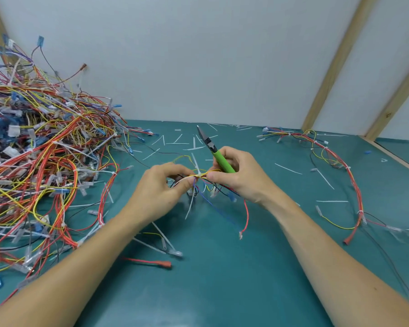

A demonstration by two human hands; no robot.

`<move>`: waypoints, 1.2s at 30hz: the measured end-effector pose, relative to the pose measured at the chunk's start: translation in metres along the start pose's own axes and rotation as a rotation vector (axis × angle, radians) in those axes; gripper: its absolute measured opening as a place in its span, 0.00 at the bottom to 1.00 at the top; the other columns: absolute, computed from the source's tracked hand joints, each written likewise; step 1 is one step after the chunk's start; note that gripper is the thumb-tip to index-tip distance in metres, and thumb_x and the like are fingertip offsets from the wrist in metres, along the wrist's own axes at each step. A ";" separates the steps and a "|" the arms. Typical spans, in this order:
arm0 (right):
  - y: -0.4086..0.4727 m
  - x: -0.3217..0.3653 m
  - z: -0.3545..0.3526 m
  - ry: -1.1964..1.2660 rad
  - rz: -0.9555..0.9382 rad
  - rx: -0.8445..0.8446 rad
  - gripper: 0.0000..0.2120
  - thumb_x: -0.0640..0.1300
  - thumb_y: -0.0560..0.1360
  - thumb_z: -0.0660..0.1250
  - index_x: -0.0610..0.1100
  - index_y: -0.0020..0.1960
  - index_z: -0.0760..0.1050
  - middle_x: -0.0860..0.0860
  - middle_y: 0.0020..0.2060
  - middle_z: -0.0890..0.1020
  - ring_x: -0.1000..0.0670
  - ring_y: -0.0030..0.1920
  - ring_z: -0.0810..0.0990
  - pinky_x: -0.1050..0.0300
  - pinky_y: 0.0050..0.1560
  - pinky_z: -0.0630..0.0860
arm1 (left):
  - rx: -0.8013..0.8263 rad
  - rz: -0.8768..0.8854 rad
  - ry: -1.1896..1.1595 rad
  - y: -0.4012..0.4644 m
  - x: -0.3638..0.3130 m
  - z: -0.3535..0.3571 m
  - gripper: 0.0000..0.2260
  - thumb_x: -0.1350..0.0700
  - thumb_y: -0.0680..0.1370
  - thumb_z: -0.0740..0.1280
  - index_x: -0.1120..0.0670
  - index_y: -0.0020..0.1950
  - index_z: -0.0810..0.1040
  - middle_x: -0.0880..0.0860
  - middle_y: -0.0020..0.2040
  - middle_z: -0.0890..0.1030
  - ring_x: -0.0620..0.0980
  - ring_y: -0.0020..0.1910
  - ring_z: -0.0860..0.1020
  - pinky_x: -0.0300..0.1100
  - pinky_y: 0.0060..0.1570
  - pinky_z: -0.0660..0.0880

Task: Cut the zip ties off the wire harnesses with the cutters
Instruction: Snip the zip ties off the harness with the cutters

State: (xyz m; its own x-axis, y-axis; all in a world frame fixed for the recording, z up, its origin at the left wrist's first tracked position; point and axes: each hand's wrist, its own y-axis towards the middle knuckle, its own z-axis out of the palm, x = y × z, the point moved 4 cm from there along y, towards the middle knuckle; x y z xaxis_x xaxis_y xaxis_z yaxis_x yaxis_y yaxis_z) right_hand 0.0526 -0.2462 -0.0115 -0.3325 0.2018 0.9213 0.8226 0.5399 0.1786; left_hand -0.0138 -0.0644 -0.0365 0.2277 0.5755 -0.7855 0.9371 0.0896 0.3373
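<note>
Both hands hold a small wire harness (222,204) of yellow, red, blue and black wires above the green mat. My left hand (161,187) pinches the bundle on the left of a white zip tie (197,168) that stands up from it. My right hand (236,173) pinches the bundle on the right of the tie and also grips the green-handled cutters (214,151). The cutters' jaws point up and away, clear of the wires. A second white tie tail hangs below the bundle.
A big tangled heap of harnesses (38,149) fills the left side. One long red and yellow harness (335,161) lies spread at the right. Cut white tie pieces (175,142) litter the green mat (222,279). White wall panels with wooden battens (335,64) stand behind.
</note>
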 end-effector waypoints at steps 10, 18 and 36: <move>0.004 -0.015 0.023 0.444 0.198 -0.179 0.14 0.31 0.75 0.73 0.45 0.45 0.70 0.47 0.34 0.72 0.50 0.30 0.74 0.56 0.32 0.75 | -0.111 0.152 0.193 -0.004 -0.018 0.001 0.12 0.47 0.78 0.62 0.48 0.53 0.84 0.38 0.50 0.83 0.39 0.53 0.78 0.32 0.57 0.69; 0.001 -0.017 0.032 0.485 0.216 -0.195 0.14 0.31 0.76 0.71 0.45 0.46 0.69 0.49 0.32 0.77 0.48 0.30 0.79 0.55 0.33 0.76 | 0.125 -0.462 -0.563 0.016 0.024 0.014 0.22 0.52 0.85 0.50 0.57 0.48 0.82 0.58 0.49 0.83 0.50 0.52 0.73 0.43 0.54 0.68; 0.007 -0.010 -0.014 -0.071 0.088 -0.123 0.08 0.52 0.76 0.74 0.49 0.49 0.83 0.56 0.40 0.86 0.57 0.40 0.83 0.61 0.42 0.78 | 0.092 -0.076 -0.219 0.003 0.005 0.022 0.11 0.55 0.84 0.63 0.55 0.43 0.78 0.41 0.27 0.69 0.41 0.28 0.64 0.33 0.29 0.61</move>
State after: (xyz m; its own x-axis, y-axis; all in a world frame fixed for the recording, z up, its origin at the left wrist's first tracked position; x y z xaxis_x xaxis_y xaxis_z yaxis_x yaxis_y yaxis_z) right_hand 0.0682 -0.2564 -0.0145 -0.2853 0.3036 0.9091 0.8987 0.4143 0.1437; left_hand -0.0047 -0.0791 -0.0504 0.1981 0.3796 -0.9037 0.9716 0.0459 0.2323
